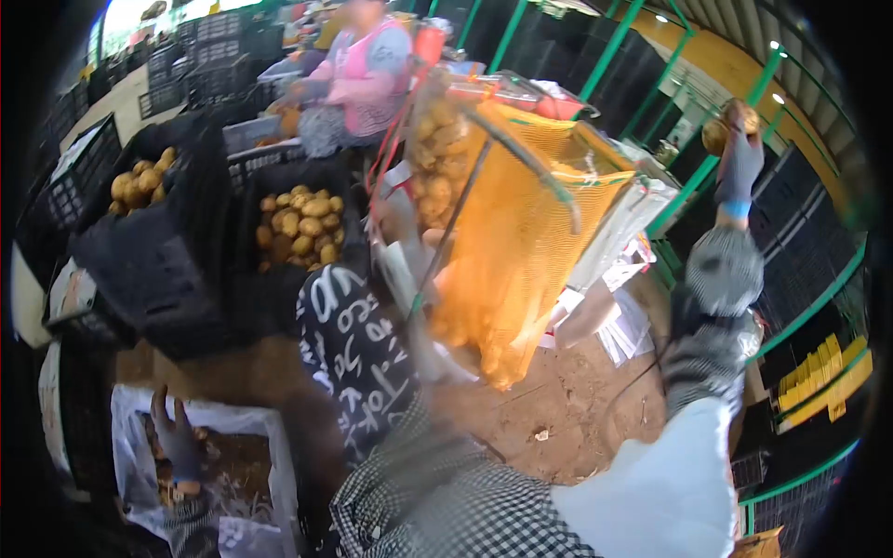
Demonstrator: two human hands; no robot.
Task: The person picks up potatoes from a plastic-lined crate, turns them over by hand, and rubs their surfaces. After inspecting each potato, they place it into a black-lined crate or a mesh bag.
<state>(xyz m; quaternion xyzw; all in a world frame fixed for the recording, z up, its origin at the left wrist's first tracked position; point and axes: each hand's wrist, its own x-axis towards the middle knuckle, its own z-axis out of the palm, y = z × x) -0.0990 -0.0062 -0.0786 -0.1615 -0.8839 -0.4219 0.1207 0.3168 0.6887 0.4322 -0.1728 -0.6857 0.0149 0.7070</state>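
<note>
My left hand (177, 439), in a grey glove, is over a crate (200, 405) lined with white plastic. Its fingers are stretched out and apart, with nothing in them. Brown loose matter and pale scraps (244, 470) lie in that crate. Raised high on the right, my right hand (741, 167), also gloved, has its fingers wrapped round a brown potato (715, 138). Between my arms an orange mesh sack (535, 223) hangs open-mouthed on a frame, its lower end bulging near the floor.
A black crate of potatoes (302, 225) stands ahead, with stacked black crates (153, 256) left of it. Behind the orange sack is a filled mesh sack (437, 153). A person in pink (367, 74) sits at the back. Papers (623, 325) lie on the floor (558, 409).
</note>
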